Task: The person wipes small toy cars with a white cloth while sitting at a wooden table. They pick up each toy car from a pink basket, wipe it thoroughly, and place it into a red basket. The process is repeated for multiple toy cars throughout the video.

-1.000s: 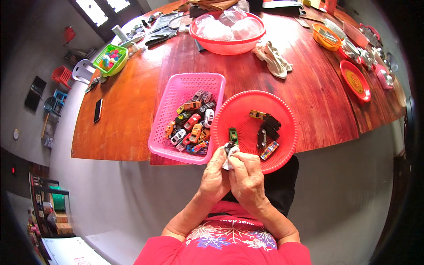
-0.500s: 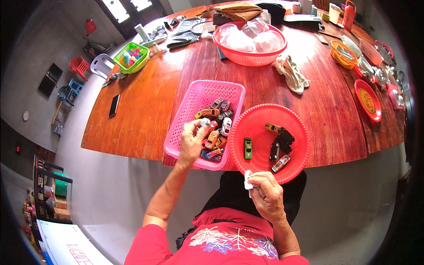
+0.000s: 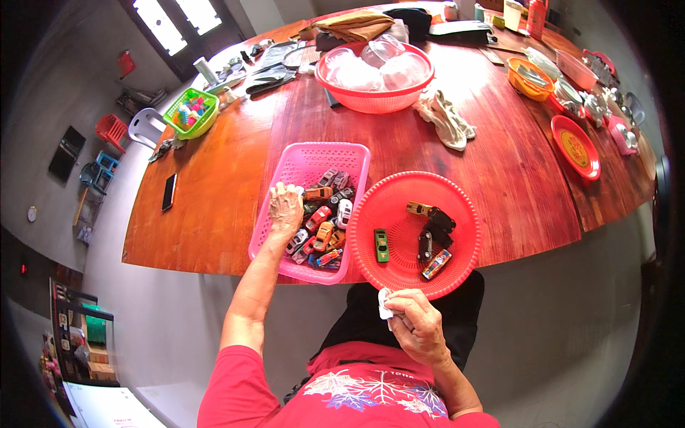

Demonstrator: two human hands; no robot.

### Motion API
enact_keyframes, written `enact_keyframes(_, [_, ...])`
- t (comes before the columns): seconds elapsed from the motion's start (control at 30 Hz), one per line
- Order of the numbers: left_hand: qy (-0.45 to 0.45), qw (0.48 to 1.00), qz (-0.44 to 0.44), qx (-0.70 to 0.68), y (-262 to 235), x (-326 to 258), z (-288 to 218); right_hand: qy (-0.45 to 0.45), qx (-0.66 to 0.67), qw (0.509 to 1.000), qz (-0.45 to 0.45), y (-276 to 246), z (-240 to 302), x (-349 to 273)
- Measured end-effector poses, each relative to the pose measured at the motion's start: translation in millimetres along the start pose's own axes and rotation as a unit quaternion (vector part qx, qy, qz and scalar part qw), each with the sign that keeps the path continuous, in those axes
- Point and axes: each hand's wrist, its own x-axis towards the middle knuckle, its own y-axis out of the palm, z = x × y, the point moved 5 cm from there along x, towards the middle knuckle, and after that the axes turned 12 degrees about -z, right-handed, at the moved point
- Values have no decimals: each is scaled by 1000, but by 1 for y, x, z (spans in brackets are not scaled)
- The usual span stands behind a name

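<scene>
The large reddish-brown wooden table fills the upper frame. On it rest a pink rectangular plastic basket at centre, a red round plastic basket at its right, a red bowl above, and a black phone at left.

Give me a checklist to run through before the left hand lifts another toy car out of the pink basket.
1. Left hand inside the pink basket, on the toy cars: ok.
2. A car firmly gripped: cannot tell, the fingers are curled down over the pile.
3. Right hand has the white cloth ready: ok, held below the table edge.
4. Room in the red round basket: ok, only a few cars lie there, with the green car apart from the rest.
5. Both baskets resting on the wooden table: ok, though their near rims reach the table edge.
</scene>
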Motion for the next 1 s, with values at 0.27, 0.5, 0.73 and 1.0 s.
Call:
enact_keyframes(0.27, [-102,992,-30,-75,-30,15,-16,-4,3,1000,-14,-8,-4,-3])
enact_keyframes(0.5, [116,975,-10,-189,-118,32,-151,13,5,1000,-24,-13,-7,-6])
enact_keyframes(0.73, [222,948,225,-36,-71,4,-205,27,19,999,-29,-23,-4,-6])
enact_keyframes(1.0, [105,953,251,-134,-45,1,-209,53,24,997,-44,-30,-12,-8])
